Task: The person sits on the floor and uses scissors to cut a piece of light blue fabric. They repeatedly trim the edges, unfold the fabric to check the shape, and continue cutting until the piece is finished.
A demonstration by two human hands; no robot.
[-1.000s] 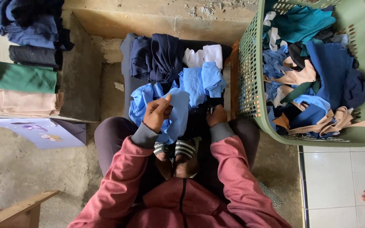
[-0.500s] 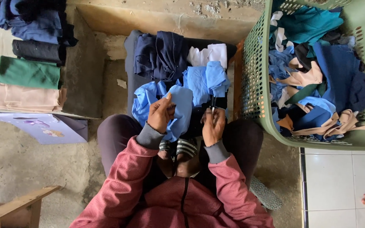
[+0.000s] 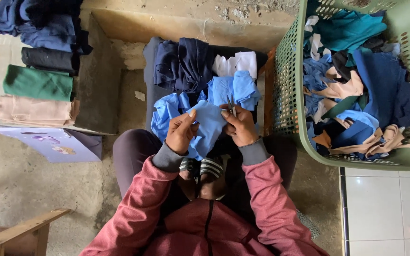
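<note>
Left hand (image 3: 180, 132) pinches the light blue cloth (image 3: 208, 127); right hand (image 3: 239, 127) grips small scissors (image 3: 230, 104), blades pointing far, long axis near-to-far

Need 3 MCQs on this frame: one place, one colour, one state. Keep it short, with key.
1. Where does the green plastic laundry basket stand?
A. at the person's left
B. at the person's right
C. behind the person

2. What colour is the piece of cloth between the hands?
A. light blue
B. pink
C. green

3. What does the right hand hold?
A. nothing
B. a folded green cloth
C. small scissors

Key: 1 B, the basket fills the right side of the view, beside the right arm. 2 A, the cloth that the left hand pinches is light blue. 3 C, thin dark blades stick up from the right hand's grip at the cloth's edge.
</note>
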